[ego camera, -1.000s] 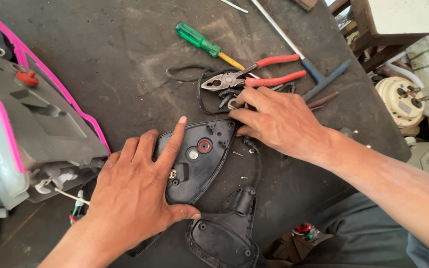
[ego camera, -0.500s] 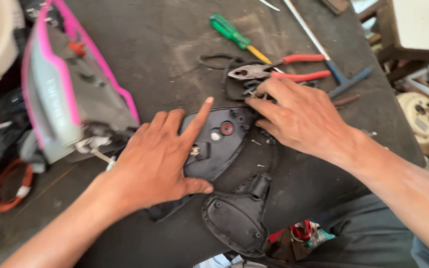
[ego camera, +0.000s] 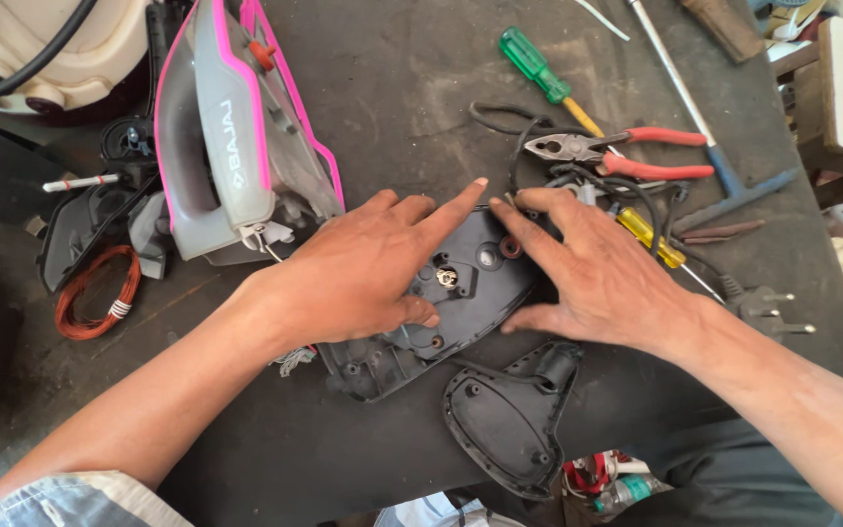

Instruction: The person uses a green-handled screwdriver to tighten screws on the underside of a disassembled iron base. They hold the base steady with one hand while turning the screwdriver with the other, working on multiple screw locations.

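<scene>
Both hands have slid closer together since a moment ago. Left hand (ego camera: 363, 278) lies flat, fingers spread, on the black moulded plastic iron base (ego camera: 461, 293) mid-tabletop (ego camera: 392, 88); right hand (ego camera: 602, 278) presses its far edge, fingers open, gripping nothing. It looks light, rigid and brittle at the screw posts; best held by its rims.

flat black plastic iron base plate (ego camera: 461, 303) | grey-and-pink plastic iron housing (ego camera: 231, 127) | green-handled screwdriver (ego camera: 536, 60) | red-handled steel pliers (ego camera: 617, 154) | copper-red wire coil (ego camera: 100, 293)
</scene>
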`<action>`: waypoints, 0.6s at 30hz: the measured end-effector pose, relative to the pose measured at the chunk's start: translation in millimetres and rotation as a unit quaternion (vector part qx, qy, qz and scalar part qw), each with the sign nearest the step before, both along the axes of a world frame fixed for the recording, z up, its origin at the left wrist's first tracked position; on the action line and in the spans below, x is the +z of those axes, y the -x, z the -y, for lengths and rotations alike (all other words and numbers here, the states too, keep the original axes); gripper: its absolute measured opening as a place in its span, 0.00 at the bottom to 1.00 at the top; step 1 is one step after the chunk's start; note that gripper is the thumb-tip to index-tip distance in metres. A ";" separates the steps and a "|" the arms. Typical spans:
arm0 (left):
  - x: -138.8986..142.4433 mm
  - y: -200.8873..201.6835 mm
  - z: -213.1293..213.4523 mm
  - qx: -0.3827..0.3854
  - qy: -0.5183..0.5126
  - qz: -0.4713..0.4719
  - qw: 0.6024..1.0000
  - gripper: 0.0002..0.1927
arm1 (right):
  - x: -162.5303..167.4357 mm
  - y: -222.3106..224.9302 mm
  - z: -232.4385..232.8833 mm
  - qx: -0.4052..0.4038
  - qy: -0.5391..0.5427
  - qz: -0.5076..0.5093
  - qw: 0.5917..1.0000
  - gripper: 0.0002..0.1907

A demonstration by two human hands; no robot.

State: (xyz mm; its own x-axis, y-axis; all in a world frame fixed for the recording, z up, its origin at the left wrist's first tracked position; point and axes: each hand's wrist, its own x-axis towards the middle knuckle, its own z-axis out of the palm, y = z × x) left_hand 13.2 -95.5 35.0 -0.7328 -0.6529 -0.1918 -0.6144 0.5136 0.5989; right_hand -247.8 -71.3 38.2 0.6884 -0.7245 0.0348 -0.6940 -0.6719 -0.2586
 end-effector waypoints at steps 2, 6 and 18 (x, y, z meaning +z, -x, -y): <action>0.0 0.1 -0.4 0.009 0.013 -0.019 1.000 0.64 | -2.9 -0.8 3.5 -0.010 0.001 -0.015 1.000 0.60; -2.7 0.1 -2.1 0.028 0.014 -0.030 0.999 0.63 | -6.1 -1.0 9.4 -0.008 0.012 -0.032 0.999 0.61; 0.8 2.9 2.3 0.008 0.009 0.032 0.999 0.62 | 4.7 -6.9 9.2 -0.011 -0.006 -0.021 1.000 0.58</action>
